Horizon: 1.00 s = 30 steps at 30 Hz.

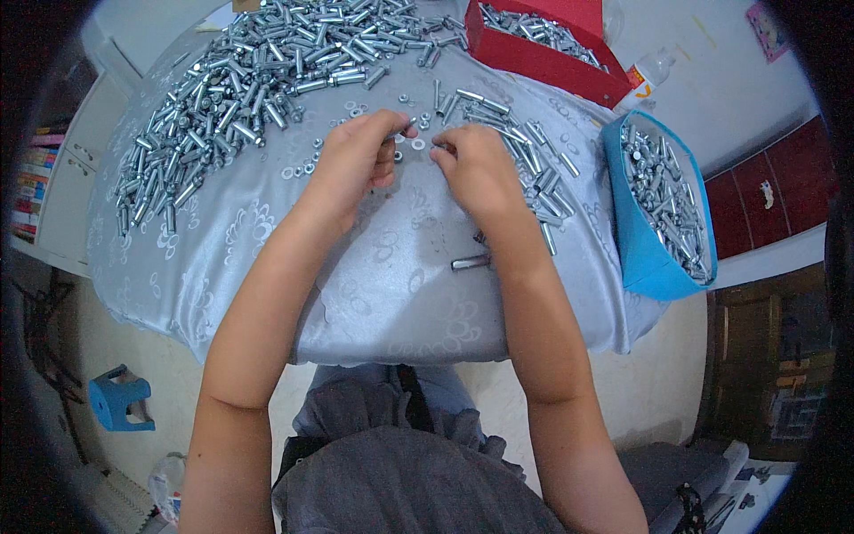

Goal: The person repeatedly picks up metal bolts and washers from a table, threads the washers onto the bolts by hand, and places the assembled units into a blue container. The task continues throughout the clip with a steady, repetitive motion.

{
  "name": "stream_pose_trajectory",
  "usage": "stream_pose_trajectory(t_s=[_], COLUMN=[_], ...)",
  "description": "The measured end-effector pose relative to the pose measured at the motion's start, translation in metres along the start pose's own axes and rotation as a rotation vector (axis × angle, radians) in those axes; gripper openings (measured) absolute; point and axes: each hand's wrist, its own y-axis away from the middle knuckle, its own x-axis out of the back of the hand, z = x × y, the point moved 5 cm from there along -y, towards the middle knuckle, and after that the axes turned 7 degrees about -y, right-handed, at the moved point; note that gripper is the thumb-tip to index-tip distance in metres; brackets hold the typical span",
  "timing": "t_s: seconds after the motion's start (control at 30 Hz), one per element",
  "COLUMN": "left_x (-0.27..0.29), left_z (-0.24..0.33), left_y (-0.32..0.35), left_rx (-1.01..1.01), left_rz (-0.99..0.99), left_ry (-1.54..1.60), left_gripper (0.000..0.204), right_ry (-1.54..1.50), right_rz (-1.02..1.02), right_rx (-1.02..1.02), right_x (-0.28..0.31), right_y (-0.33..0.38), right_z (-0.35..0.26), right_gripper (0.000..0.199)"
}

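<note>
Grey lap at bottom, forearms reach up over table (374, 294) with pale patterned cloth. One loose bolt (470, 262) lies by the right wrist. Left hand (356, 160) and right hand (476, 169) nearly meet, fingers pinched narrow on small metal parts, too tiny to tell which. Washers (418, 142) scattered just beyond fingertips. Small bolt row (534, 169) right of hands. Big bolt pile (258, 80) far left. Blue box (658, 205) of bolts right, red box (543, 44) far back.
</note>
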Motion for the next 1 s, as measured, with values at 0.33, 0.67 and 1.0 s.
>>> stream_pose_trajectory(t_s=[0.33, 0.67, 1.0], left_x=[0.001, 0.003, 0.009], left_z=[-0.004, -0.001, 0.005], left_y=[-0.002, 0.0, 0.001], left_rx=[0.019, -0.03, -0.157], left_rz=[-0.008, 0.048, -0.001], left_ry=[-0.01, -0.058, -0.177], left_gripper=[0.022, 0.021, 0.023], right_ry=[-0.042, -1.073, -1.172], right_rz=[0.12, 0.078, -0.016], right_rx=[0.131, -0.168, -0.198], right_x=[0.006, 0.014, 0.016], right_y=[0.001, -0.005, 0.001], right_z=[-0.009, -0.028, -0.033], right_gripper=[0.012, 0.013, 0.016])
